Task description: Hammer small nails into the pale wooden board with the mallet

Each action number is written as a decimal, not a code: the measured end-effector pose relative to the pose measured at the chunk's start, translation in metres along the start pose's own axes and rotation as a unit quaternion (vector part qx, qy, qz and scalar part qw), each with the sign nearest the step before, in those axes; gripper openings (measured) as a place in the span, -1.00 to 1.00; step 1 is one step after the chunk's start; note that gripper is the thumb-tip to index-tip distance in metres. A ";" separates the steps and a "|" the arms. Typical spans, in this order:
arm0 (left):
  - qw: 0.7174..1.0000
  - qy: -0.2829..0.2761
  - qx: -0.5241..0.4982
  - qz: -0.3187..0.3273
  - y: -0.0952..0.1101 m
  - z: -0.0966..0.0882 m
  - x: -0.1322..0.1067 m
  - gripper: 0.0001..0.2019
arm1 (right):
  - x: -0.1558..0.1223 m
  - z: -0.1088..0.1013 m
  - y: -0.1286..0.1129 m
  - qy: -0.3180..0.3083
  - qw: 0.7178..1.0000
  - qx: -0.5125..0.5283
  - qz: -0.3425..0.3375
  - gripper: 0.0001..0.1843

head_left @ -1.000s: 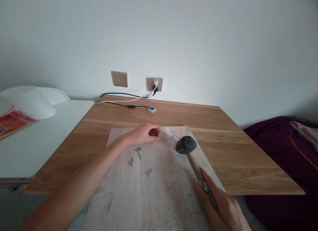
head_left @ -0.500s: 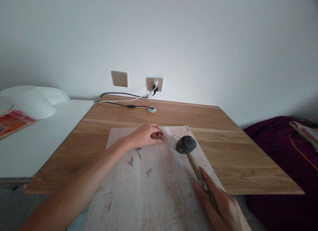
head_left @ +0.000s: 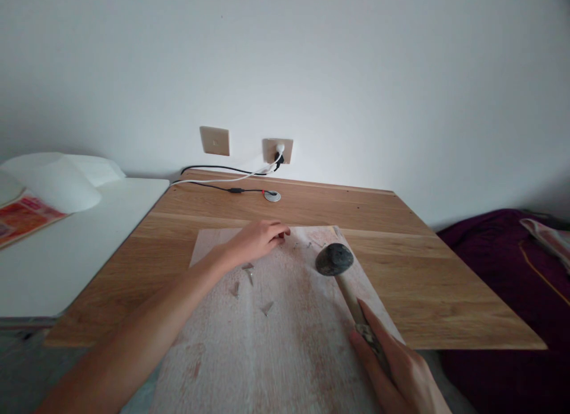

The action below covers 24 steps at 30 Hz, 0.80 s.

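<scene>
A whitewashed board (head_left: 276,343) lies on the wooden table (head_left: 427,283). My left hand (head_left: 256,239) rests near the board's far edge, fingers curled and pinched together over a small nail I can hardly see. Several loose nails (head_left: 247,274) lie on the board just behind that hand. My right hand (head_left: 398,369) grips the wooden handle of a hammer (head_left: 335,259), index finger stretched along the shaft. The dark hammer head rests on the board, right of my left hand.
A white side table (head_left: 66,247) stands on the left with a red printed sheet (head_left: 20,215) and white objects. Two wall plates, a plugged socket (head_left: 277,150) and cables (head_left: 222,179) are at the table's back. Purple fabric (head_left: 507,271) lies right.
My left hand's fingers shifted slightly over the nails near the far edge, then closed tighter. The hammer and my right hand have stayed put.
</scene>
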State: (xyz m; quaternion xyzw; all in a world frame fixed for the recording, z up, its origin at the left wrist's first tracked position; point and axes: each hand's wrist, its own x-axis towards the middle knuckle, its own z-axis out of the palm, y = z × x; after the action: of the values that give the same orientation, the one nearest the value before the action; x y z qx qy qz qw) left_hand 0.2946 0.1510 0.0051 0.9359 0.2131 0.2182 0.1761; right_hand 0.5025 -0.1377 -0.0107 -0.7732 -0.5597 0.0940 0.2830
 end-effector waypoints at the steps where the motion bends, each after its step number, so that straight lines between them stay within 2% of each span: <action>1: 0.999 0.006 0.034 0.007 -0.002 0.000 0.000 -0.80 | 0.000 0.000 0.000 -0.002 1.000 0.002 0.000 -0.33; 6: 0.988 -0.012 0.153 0.028 -0.011 -0.003 -0.003 -0.73 | 0.000 -0.002 -0.001 0.003 1.000 0.002 -0.001 -0.35; 11: 0.986 -0.023 0.161 0.028 -0.011 -0.003 -0.004 -0.74 | 0.000 -0.002 -0.001 0.001 1.000 -0.010 -0.001 -0.36; 14: 0.996 0.006 0.089 0.014 -0.008 -0.003 -0.002 -0.78 | 0.000 -0.002 -0.002 -0.001 1.000 -0.012 -0.001 -0.35; 17: 0.998 0.039 -0.040 -0.009 -0.003 -0.002 0.001 -0.89 | 0.000 -0.001 -0.001 0.005 1.000 -0.009 -0.002 -0.37; 20: 0.990 0.040 -0.129 -0.044 0.000 -0.002 0.003 -0.96 | -0.001 0.000 0.000 0.009 1.000 -0.011 -0.002 -0.38; 24: 0.984 0.026 -0.163 -0.068 0.001 -0.002 0.003 -0.97 | -0.001 -0.001 -0.001 0.002 1.000 -0.013 -0.002 -0.34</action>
State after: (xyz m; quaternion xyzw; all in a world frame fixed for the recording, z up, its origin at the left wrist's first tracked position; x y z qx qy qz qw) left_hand 0.2962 0.1516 0.0082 0.8720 0.2429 0.2616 0.3350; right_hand 0.5022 -0.1384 -0.0097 -0.7757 -0.5621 0.0845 0.2744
